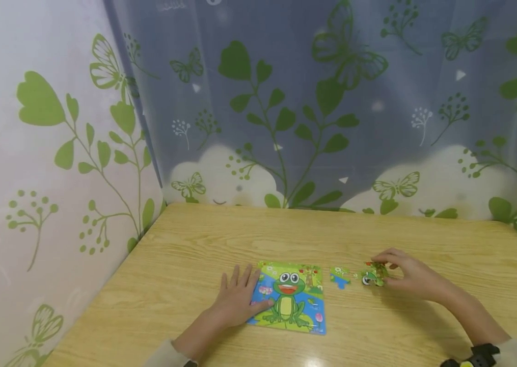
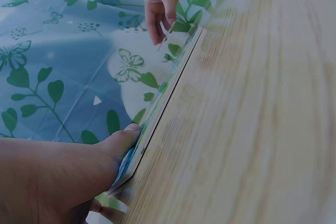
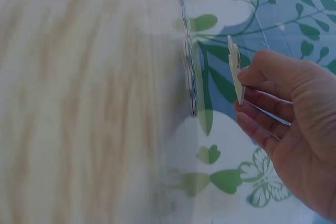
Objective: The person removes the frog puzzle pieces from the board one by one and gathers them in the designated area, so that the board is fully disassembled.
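Note:
A square puzzle board with a green frog picture lies flat on the table. My left hand rests on its left side, fingers stretched out past the top left and the thumb across the picture. In the left wrist view the thumb of the left hand lies on the board's upper face. My right hand pinches a jigsaw piece with a frog's eye and red spots on it. The right wrist view shows this thin piece edge-on between thumb and fingers, raised off the table.
Another jigsaw piece, green and blue, lies on the table between the board and my right hand. The wooden table ends at a blue leaf-patterned cloth behind and a pale patterned cloth on the left.

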Available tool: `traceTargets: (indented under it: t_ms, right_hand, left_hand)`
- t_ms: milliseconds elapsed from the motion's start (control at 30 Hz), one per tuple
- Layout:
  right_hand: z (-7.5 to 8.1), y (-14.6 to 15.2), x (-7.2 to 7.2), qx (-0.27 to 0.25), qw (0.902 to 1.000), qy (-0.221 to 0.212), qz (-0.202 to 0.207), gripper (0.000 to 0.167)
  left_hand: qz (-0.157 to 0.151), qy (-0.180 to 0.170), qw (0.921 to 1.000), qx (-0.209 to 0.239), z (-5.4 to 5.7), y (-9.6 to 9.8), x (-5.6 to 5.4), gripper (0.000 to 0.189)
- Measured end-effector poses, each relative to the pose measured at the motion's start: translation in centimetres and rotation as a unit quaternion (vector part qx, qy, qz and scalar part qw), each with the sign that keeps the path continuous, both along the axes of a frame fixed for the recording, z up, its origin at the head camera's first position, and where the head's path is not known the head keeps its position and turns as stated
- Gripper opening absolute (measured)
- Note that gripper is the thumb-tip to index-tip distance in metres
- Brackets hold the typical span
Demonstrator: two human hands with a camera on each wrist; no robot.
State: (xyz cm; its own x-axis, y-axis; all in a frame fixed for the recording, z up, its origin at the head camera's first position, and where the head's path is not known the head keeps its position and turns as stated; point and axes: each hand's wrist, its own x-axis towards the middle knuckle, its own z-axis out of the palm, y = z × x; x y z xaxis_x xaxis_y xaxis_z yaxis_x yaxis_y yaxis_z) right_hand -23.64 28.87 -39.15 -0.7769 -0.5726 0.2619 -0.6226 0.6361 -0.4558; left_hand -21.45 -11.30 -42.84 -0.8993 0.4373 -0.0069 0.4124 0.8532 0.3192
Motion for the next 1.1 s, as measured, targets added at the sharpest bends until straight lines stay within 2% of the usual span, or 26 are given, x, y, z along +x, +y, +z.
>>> traceTargets:
  t_ms: [233,400,700,1100]
  right_hand:
    - [-0.7,2.6,0.3,-0.001,0.9991,0.04,-0.017,0.041]
    - [-1.5,3.9,0.3,-0.005,0.998,0.061,-0.014,0.04]
    - [-2.5,5.3,-0.2,0.006,0.9987,0.045,-0.023,0.041]
    - [-3.5,5.5,-0.1,0.001,0.9983,0.046,-0.036,0.044]
  left_hand:
    - [-0.003,0.003,0.9999,0.01,-0.1,0.0,-0.1,0.083]
    - [-0.002,0.002,0.9999,0.011,-0.2,0.0,-0.1,0.083]
    - [-0.002,0.004,1.0,0.008,-0.1,0.0,-0.2,0.085]
    - [-0.001,0.001,1.0,0.001,-0.1,0.0,-0.1,0.084]
